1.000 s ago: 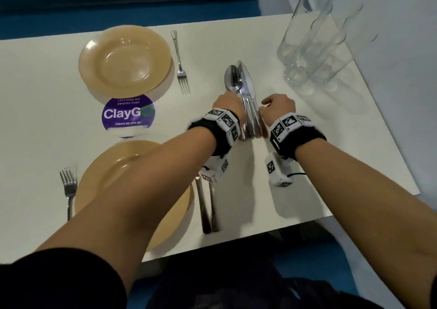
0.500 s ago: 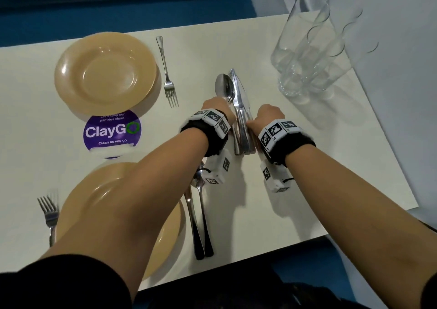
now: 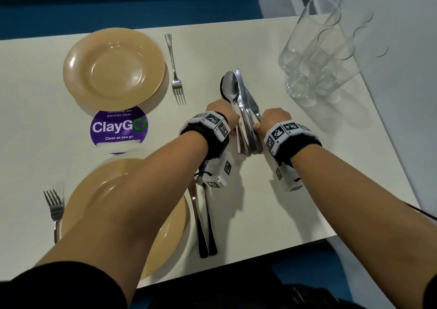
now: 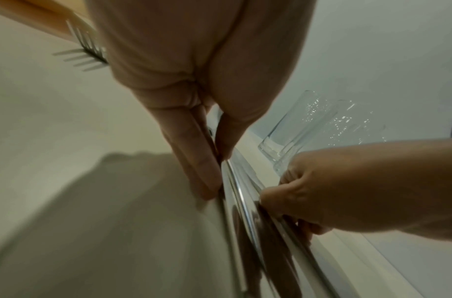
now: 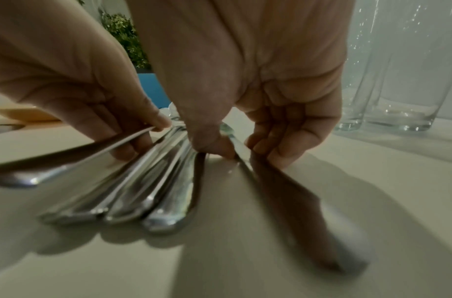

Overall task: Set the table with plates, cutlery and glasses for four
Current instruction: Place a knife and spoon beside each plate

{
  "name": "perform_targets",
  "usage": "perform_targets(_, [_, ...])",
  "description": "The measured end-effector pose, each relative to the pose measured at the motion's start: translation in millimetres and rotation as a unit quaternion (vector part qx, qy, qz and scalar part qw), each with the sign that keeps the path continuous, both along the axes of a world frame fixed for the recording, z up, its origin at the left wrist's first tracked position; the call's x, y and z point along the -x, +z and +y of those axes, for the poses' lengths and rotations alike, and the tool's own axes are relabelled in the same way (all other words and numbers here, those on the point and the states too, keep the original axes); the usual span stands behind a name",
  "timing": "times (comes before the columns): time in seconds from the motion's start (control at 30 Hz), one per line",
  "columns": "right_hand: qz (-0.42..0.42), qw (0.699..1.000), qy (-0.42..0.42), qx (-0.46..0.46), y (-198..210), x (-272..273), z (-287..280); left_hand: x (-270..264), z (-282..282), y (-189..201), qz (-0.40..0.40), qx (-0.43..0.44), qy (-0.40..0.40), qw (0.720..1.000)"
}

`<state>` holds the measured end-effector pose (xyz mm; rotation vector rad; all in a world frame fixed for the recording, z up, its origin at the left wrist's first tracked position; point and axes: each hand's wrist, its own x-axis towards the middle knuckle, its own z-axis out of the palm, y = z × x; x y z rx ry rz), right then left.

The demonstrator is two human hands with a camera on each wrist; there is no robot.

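my left hand (image 3: pixel 222 112) and right hand (image 3: pixel 274 119) each pinch a handle in the cutlery pile (image 3: pixel 243 110); stiff, slick steel, so i'd grip mid-handle.

— How many plates?
— Two tan plates (image 3: pixel 113 69) (image 3: pixel 163 221), the sticker (image 3: pixel 119 125) between them.
— Forks?
— Two forks (image 3: pixel 175 70) (image 3: pixel 54 210), one beside each plate.
— Glasses?
— Right of the sticker, a cluster of glasses (image 3: pixel 314 56); I cannot count them.
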<state>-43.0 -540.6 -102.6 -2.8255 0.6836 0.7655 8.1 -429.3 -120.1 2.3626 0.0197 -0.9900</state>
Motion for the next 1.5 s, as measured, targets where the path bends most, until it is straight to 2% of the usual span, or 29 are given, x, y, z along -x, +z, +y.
perform_targets(0.2, [0.019,0.999,0.044,0.014,9,0,-5,1,-1,5,-0.039,0.056,0.001,0.998])
perform_targets(0.27, [0.009,0.999,0.032,0.005,11,2,-7,3,1,7,-0.037,0.061,-0.003,0.997])
perform_targets(0.4, [-0.051,0.994,-0.086,-0.035,7,6,-11,6,7,18,-0.029,0.104,-0.010,0.994])
perform_targets(0.5, [-0.147,0.966,-0.192,-0.091,7,7,-3,9,20,33,0.003,0.159,-0.007,0.987])
perform_targets(0.57, [-0.196,0.949,-0.204,-0.137,13,3,17,11,39,45,0.016,0.188,0.007,0.982])
perform_targets(0.67, [-0.228,0.940,-0.170,-0.189,30,-7,69,12,86,60,0.008,0.249,0.089,0.964])
perform_targets(0.77, [-0.238,0.931,-0.128,-0.247,44,-21,132,11,156,64,-0.005,0.264,0.144,0.954])
perform_targets(0.97, [-0.144,0.920,-0.079,-0.356,56,-46,295,12,336,67,-0.045,0.237,0.228,0.943])
perform_targets(1.07, [-0.091,0.886,-0.128,-0.436,56,-42,395,17,432,71,-0.047,0.234,0.248,0.939])
perform_targets(1.1, [-0.088,0.882,-0.134,-0.444,58,-38,410,20,444,72,-0.049,0.228,0.253,0.939])
perform_targets(1.27, [-0.005,0.906,-0.098,-0.413,33,-4,517,45,557,64,-0.042,0.192,0.262,0.945])
perform_targets(1.4, [0.026,0.943,-0.045,-0.329,12,19,560,64,599,55,-0.032,0.198,0.254,0.946])
perform_targets(1.5, [0.028,0.946,-0.047,-0.319,7,34,579,74,613,48,-0.016,0.208,0.246,0.947])
